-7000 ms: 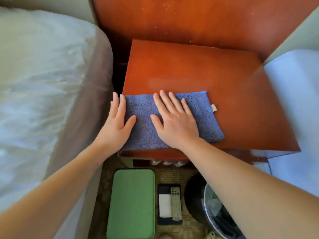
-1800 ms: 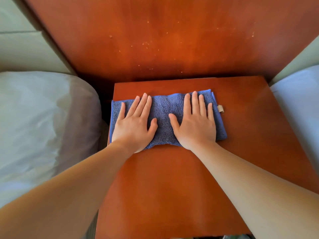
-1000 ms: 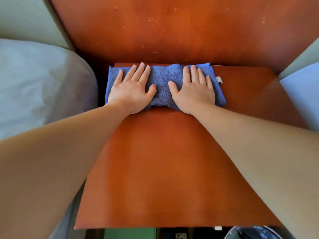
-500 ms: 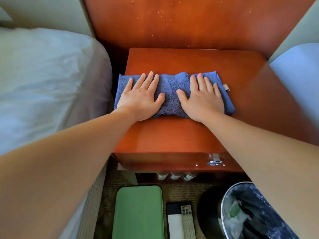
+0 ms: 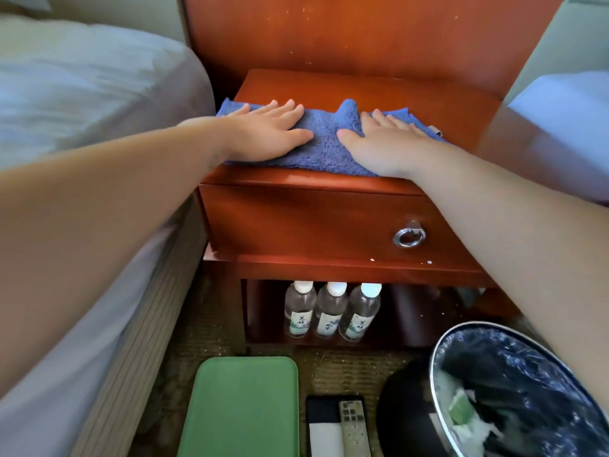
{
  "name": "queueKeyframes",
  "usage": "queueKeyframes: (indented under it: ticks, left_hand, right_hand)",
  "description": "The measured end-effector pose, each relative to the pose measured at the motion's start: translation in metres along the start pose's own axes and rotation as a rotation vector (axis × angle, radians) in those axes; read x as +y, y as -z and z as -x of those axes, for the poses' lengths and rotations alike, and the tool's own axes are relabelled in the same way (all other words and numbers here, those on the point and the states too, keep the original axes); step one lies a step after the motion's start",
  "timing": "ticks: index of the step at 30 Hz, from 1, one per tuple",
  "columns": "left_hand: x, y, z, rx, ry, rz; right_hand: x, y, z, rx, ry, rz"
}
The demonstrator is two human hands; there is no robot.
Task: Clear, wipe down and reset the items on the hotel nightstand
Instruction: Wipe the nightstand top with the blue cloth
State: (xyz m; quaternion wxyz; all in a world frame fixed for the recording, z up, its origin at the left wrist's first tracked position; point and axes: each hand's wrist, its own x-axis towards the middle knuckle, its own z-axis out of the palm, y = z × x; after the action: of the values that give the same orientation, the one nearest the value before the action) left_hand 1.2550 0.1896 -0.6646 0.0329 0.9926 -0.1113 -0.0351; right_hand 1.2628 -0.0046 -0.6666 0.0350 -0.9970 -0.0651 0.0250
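Blue terry towel (image 5: pixel 326 143), pressed under flat left hand (image 5: pixel 267 136) and right hand (image 5: pixel 385 146), is wiping the cleared reddish wooden nightstand (image 5: pixel 428 94) (green plastic tray (image 5: pixel 240 407) likely awaits resetting).

Bare wood shows on the nightstand top (image 5: pixel 362 87) behind the blue towel (image 5: pixel 326 140), up to the wooden back panel (image 5: pixel 346 31). A mattress (image 5: pixel 99 94) crowds its left side and a second bed (image 5: pixel 560 127) its right. Three water bottles (image 5: pixel 329 311) fill the left of the lower shelf (image 5: pixel 412 318). On the floor, a green tray (image 5: pixel 244 407), remote (image 5: pixel 353 427) and lined waste bin (image 5: pixel 527 354) block the front
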Motion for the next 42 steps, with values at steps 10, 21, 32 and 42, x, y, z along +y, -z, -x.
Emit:
queueKeyframes:
  ticks: [10,21,32,42]
  left_hand:
    - [0.010,-0.010,0.057,0.129,-0.035,0.000]
    - [0.000,-0.088,0.111,0.860,-0.149,-0.209]
    - [-0.007,-0.187,0.141,0.693,-0.072,-0.100]
    - [0.007,-0.188,0.143,0.833,-0.019,-0.029]
  right_hand:
    - [-0.008,-0.012,0.041,0.132,0.073,-0.088]
    - [-0.025,-0.101,0.102,1.095,0.210,-0.153]
    - [-0.026,-0.193,0.125,0.933,0.182,-0.029]
    - [-0.019,-0.198,0.142,0.930,0.176,0.002]
